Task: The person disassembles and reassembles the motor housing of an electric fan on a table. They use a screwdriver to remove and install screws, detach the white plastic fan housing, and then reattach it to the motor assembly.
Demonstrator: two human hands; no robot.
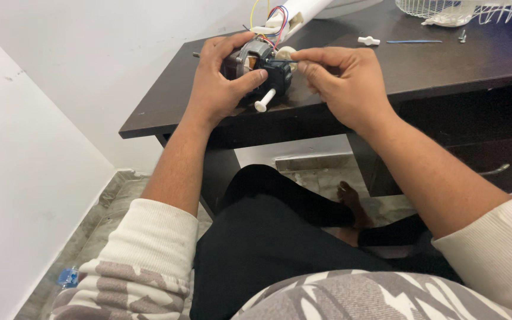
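The left hand (217, 80) is wrapped around a small electric motor (262, 65) near the front edge of the dark desk (167, 101), fingers clamped over its top and thumb pressed against its side, while the right hand (345, 80) pinches a thin dark tool (284, 60) between thumb and fingertips, its tip at the motor. A white shaft (265, 99) juts from the motor toward the person, coloured wires (274, 21) run up into a white tube (303, 10), and further back lie a white knob (369, 41), a thin blue stick (414, 41) and a white wire grille (445, 9).

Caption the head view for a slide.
Left hand grips a small electric motor on a dark desk; right hand works at its side.
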